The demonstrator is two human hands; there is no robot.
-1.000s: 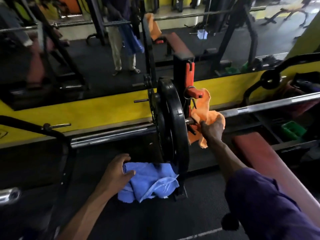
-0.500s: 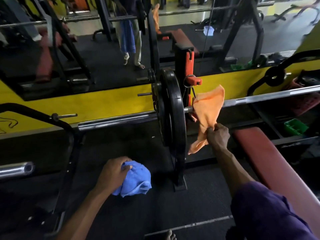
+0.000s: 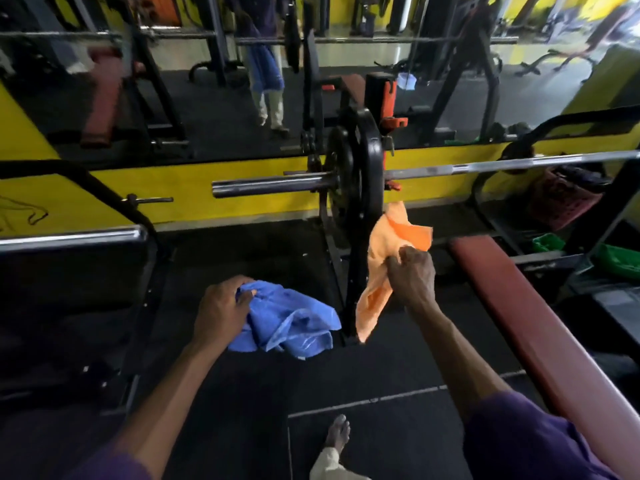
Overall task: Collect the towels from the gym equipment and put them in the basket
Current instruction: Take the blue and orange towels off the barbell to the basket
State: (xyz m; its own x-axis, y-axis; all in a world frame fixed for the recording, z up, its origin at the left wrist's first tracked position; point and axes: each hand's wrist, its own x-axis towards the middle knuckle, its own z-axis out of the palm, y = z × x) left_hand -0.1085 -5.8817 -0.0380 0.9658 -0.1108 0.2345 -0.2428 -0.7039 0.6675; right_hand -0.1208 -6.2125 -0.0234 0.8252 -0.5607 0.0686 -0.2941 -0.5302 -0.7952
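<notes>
Head view: a person with a towel in each hand, stood beside the loaded barbell.
Left hand (image 3: 221, 311) has its fingers curled round a bunched blue towel (image 3: 294, 323), held low over the black floor (image 3: 242, 410). Right hand (image 3: 412, 275) is clenched on an orange towel (image 3: 381, 244), which hangs from the fist just beside the black weight plate (image 3: 370, 174) and below the barbell (image 3: 270, 183). A red bench (image 3: 519, 306) runs along the right; a bare foot (image 3: 337, 433) stands on the floor.
</notes>
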